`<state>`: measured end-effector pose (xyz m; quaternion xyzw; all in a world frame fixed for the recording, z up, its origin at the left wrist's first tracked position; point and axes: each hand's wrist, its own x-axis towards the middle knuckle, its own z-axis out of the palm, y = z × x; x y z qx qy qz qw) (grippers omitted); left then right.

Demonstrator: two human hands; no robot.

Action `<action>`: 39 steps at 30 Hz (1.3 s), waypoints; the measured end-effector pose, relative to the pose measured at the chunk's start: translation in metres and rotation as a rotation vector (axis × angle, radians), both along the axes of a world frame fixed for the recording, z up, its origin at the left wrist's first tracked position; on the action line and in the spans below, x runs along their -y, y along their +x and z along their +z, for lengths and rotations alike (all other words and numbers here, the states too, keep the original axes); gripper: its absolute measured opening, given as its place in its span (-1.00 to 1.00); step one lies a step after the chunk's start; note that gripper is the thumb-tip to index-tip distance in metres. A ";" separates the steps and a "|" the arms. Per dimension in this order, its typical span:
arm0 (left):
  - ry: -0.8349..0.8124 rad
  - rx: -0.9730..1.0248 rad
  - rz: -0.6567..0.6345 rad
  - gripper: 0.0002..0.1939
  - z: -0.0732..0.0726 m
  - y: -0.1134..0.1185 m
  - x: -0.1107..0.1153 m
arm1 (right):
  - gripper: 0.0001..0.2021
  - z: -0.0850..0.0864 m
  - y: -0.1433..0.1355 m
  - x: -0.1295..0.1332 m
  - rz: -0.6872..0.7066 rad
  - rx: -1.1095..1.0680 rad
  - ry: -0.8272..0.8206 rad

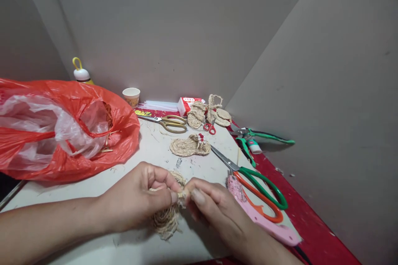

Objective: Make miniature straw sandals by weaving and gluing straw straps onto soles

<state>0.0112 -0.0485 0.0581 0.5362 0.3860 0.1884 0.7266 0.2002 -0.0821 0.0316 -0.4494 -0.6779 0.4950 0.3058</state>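
A woven straw sandal (pixel 166 221), oval with coiled braid and frayed ends, is held low over the white board near the front. My left hand (pixel 149 192) pinches a pale strip at the sandal's middle between thumb and forefinger. Close against those fingertips, my right hand (pixel 214 205) pinches the same spot from the other side. The fingers hide much of the strip and part of the sandal. Just beyond lies a small straw sandal (pixel 183 147) with red and white beads on its strap.
A red plastic bag (pixel 124 149) fills the left side. Scissors with green and orange handles (pixel 264 186) and a pink glue gun (pixel 264 219) lie beside my right hand. Farther back are gold-handled scissors (pixel 172 124), a paper cup (pixel 131 97), more straw pieces (pixel 196 115) and green-handled pruners (pixel 270 135).
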 end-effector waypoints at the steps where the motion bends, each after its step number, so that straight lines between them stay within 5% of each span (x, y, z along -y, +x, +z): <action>1: 0.013 -0.012 -0.007 -0.73 -0.001 0.000 0.001 | -0.65 0.000 0.001 0.001 -0.013 0.088 0.106; 8: 0.121 -0.171 -0.069 -0.82 -0.014 0.001 0.005 | -0.77 -0.012 0.002 0.006 0.120 0.616 0.576; 14: 0.284 -0.230 -0.220 -0.74 -0.009 0.000 0.004 | -0.72 -0.020 -0.002 0.009 0.038 0.670 0.900; 17: 0.271 -0.129 -0.236 -0.71 -0.003 0.000 0.006 | -0.72 -0.012 -0.002 0.008 -0.008 0.491 0.714; 23: 0.105 0.064 -0.233 -0.72 -0.002 -0.003 0.005 | -0.67 -0.004 -0.005 0.009 -0.028 -0.162 -0.226; 26: 0.097 0.109 -0.268 -0.70 0.000 -0.006 0.001 | -0.61 -0.009 -0.007 0.010 -0.006 -0.519 -0.455; 29: 0.106 0.086 -0.262 -0.69 0.003 -0.008 -0.001 | -0.59 -0.010 -0.004 0.008 0.068 -0.518 -0.443; 36: 0.149 0.012 -0.231 -0.71 -0.005 -0.004 0.000 | -0.68 0.006 0.000 0.006 0.091 0.174 0.133; 39: 0.178 -0.055 -0.292 -0.71 -0.007 -0.002 0.000 | -0.79 0.009 -0.002 0.006 0.139 0.391 0.253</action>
